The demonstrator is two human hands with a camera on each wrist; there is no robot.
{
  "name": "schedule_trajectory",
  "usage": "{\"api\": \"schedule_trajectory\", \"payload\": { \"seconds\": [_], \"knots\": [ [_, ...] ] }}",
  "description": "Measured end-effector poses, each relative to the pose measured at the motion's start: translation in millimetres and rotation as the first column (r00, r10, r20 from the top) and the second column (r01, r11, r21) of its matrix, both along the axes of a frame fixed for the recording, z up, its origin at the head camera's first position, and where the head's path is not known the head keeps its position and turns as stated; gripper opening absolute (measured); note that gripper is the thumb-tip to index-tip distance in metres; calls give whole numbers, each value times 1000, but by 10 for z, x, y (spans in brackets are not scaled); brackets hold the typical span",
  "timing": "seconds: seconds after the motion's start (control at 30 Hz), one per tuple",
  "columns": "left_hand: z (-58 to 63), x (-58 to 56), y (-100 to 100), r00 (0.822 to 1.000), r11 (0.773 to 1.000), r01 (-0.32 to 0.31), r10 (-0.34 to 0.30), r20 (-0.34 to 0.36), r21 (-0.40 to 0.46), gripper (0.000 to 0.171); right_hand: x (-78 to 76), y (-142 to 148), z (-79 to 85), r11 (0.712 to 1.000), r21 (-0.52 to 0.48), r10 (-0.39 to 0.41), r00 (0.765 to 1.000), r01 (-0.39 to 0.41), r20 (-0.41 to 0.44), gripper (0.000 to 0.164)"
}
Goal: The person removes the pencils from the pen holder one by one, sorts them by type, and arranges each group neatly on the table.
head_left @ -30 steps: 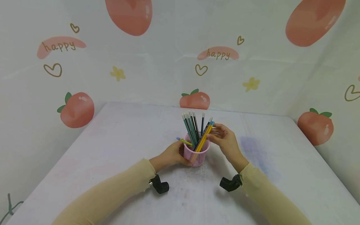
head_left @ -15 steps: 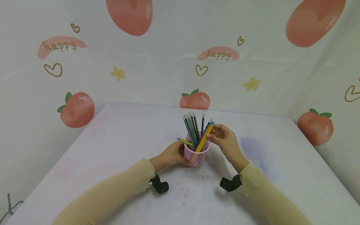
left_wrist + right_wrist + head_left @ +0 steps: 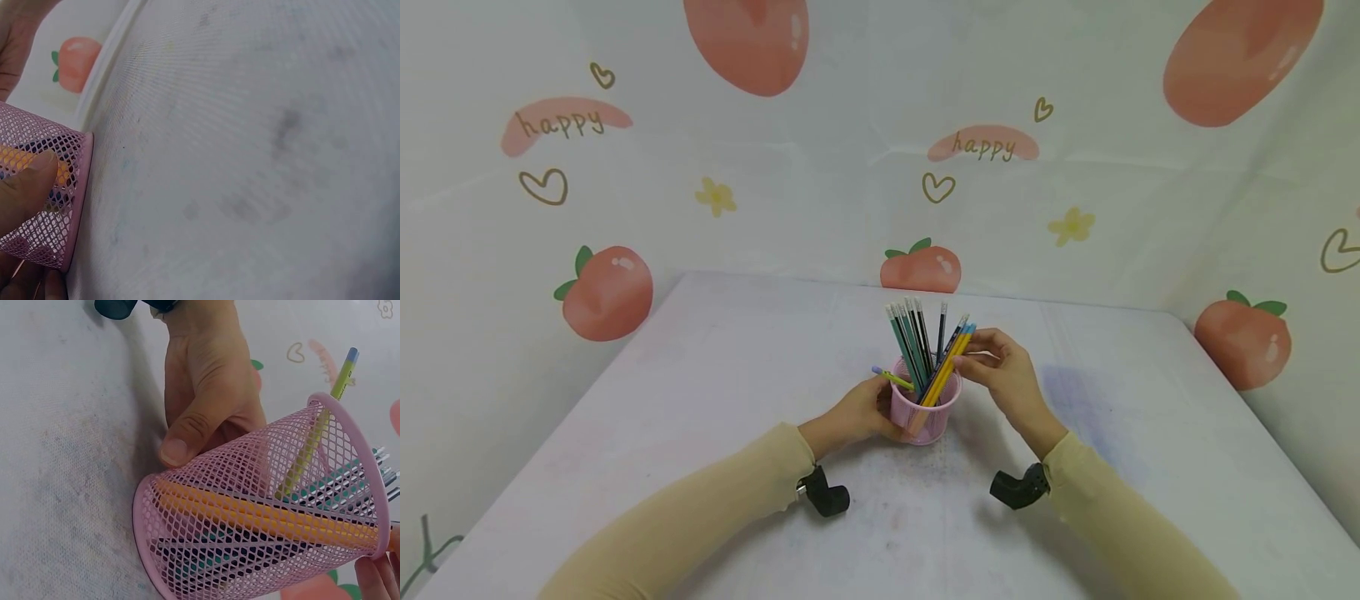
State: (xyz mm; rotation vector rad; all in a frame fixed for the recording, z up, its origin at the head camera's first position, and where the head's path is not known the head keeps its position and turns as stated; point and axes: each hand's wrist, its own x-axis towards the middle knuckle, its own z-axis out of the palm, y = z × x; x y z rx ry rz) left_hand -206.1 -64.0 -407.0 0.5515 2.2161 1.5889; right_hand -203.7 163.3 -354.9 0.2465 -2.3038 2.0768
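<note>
A pink mesh pencil cup [image 3: 937, 427] stands on the table, full of upright and leaning pencils. My left hand [image 3: 856, 414] grips its left side low down, the thumb across the mesh in the left wrist view. At the rim's right, my right hand [image 3: 1009, 377] pinches the yellow pencils [image 3: 947, 368] between thumb and fingers; their lower ends are inside the cup. Beside them are dark pencils [image 3: 942, 329] and teal pencils [image 3: 904, 340]. A lime-green pencil [image 3: 897, 379] leans out to the left. In the right wrist view, fingertips [image 3: 372, 581] touch near the rim.
The pale table [image 3: 760, 358] carries a bluish stain [image 3: 1078, 408] on the right. A white backdrop [image 3: 835, 192] printed with peaches, hearts and flowers rises behind it. A thin green cord-like shape [image 3: 428, 554] shows at the lower left.
My right hand and the tops of the yellow pencils have shifted slightly to the right. My left hand and the cup look nearly still.
</note>
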Motion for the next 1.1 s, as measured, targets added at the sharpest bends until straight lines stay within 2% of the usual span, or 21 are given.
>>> {"api": "schedule_trajectory", "payload": {
  "seconds": [0.2, 0.43, 0.63, 0.73, 0.93, 1.1],
  "knots": [
    [4, -1, 0, 1000, 1000, -13, 13, 17, -9, 68, -11, 15, 21, 1000, -20, -3, 1000, 3, -3, 36],
    [-5, -2, -3, 1000, 1000, -15, 15, -2, -16, 67, -14, 49, 66, 996, -90, 2, 999, -7, -53, 32],
    [1, -4, -3, 1000, 1000, -20, 21, 16, -5, 68, -22, 107, 120, 994, -109, -7, 996, -2, -88, 33],
    [-9, -10, 0, 1000, 1000, -18, 18, 19, 2, 67, -26, 137, 159, 993, -121, -21, 995, 10, -95, 33],
    [-10, -10, 4, 1000, 1000, -13, 13, 19, 5, 67, -33, 196, 269, 986, -161, -47, 993, 28, -111, 25],
    [-5, -5, 2, 1000, 1000, -6, 6, 18, 9, 67, -30, 266, 376, 982, -187, -61, 989, 35, -136, 26]
  ]
}}
